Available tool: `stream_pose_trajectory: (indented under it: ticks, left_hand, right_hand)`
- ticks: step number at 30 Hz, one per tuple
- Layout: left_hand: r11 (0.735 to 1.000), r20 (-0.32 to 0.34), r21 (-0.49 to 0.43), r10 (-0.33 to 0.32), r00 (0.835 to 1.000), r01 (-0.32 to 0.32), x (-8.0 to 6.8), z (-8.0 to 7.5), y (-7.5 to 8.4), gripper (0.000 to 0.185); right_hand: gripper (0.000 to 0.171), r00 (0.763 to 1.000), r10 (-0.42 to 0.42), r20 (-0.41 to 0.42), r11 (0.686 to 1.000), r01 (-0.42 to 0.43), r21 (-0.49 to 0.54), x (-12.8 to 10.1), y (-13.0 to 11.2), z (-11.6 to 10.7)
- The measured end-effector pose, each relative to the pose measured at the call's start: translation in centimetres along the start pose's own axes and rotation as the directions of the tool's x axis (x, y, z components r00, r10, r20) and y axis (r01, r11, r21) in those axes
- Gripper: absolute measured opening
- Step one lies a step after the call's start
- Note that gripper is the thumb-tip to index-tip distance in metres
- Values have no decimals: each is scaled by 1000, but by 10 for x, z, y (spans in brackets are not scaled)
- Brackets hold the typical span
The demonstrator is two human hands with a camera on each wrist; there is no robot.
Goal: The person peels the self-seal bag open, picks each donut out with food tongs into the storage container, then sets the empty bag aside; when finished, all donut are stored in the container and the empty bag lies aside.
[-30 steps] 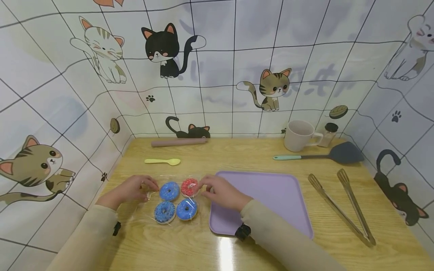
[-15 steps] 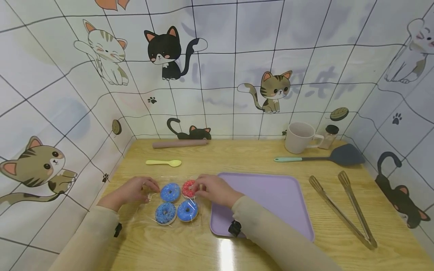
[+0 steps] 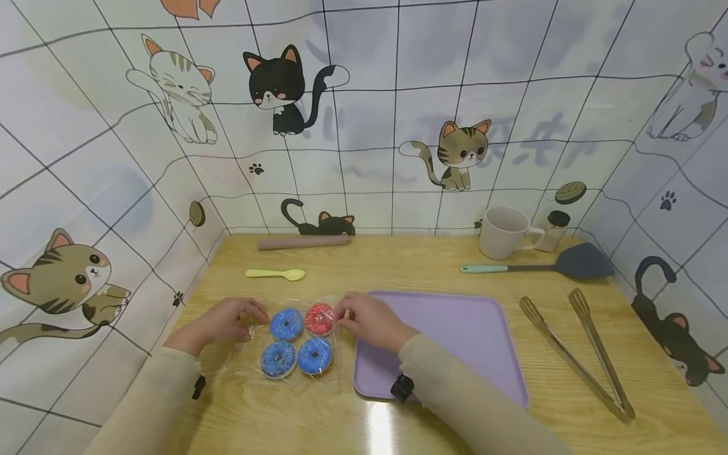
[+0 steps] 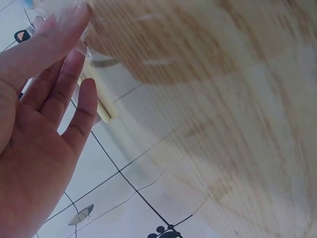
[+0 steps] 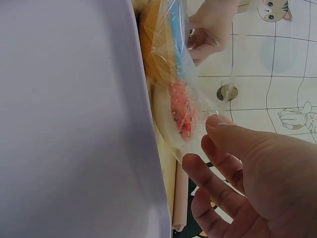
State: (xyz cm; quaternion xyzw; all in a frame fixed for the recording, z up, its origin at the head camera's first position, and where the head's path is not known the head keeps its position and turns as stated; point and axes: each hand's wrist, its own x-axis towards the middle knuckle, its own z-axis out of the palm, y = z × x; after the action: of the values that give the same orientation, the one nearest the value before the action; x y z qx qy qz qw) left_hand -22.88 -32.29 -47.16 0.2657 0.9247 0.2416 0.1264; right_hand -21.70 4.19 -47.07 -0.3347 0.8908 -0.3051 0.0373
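Several toy donuts lie inside a clear plastic bag (image 3: pixel 304 379) on the wooden table: a red donut (image 3: pixel 320 319) at the back right, the others blue, one of them the front-right blue donut (image 3: pixel 315 355). My left hand (image 3: pixel 224 321) pinches the bag's left side; in the left wrist view crumpled film shows at the thumb and fingertips of that hand (image 4: pixel 44 119). At the bag's right edge, beside the red donut, my right hand (image 3: pixel 372 321) pinches the film between thumb and fingers. In the right wrist view the plastic reaches the fingertips of the right hand (image 5: pixel 242 173).
A purple tray (image 3: pixel 455 341) lies under my right forearm. Behind the bag are a yellow spoon (image 3: pixel 275 274) and a rolling pin (image 3: pixel 301 242). To the right are metal tongs (image 3: pixel 574 363), a spatula (image 3: pixel 580 261), a mug (image 3: pixel 505 234) and a black-lidded jar (image 3: pixel 554 232).
My right hand moved left over the red donut, then back right to the bag's edge, uncovering the donut. The left hand kept its place at the bag's left side.
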Motion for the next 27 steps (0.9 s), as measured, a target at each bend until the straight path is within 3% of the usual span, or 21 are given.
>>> stream_pose_trajectory:
  ticks: [14, 27]
  left_hand:
    - [999, 9, 33, -5, 1000, 4, 1, -2, 5, 40]
    - [1000, 24, 9, 10, 1000, -10, 1, -3, 4, 39]
  right_hand:
    - [4, 1000, -8, -30, 1000, 9, 9, -14, 6, -5]
    - [6, 999, 26, -26, 999, -25, 30, -24, 8, -10]
